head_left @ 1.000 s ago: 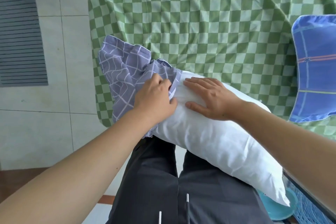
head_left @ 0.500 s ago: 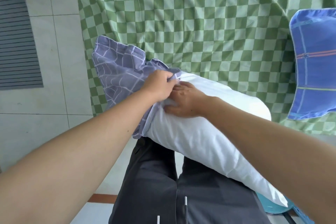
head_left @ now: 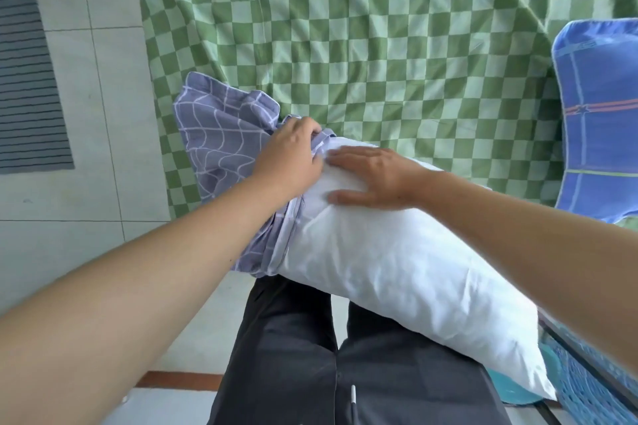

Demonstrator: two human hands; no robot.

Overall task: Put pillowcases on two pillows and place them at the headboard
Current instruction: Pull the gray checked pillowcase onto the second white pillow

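We are sleeving the white pillow [head_left: 397, 262]: our left hand [head_left: 290, 155] grips the lilac pillowcase [head_left: 221, 134] hem, right hand [head_left: 373, 176] flat beside it. Next, probably, pull the hem toward us.

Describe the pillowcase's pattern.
Grey-purple pillowcase with thin white curved grid lines, clearest in the head view.

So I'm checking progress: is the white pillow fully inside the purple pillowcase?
No, barely started. Only one end of the white pillow sits in the bunched purple pillowcase; the rest is bare.
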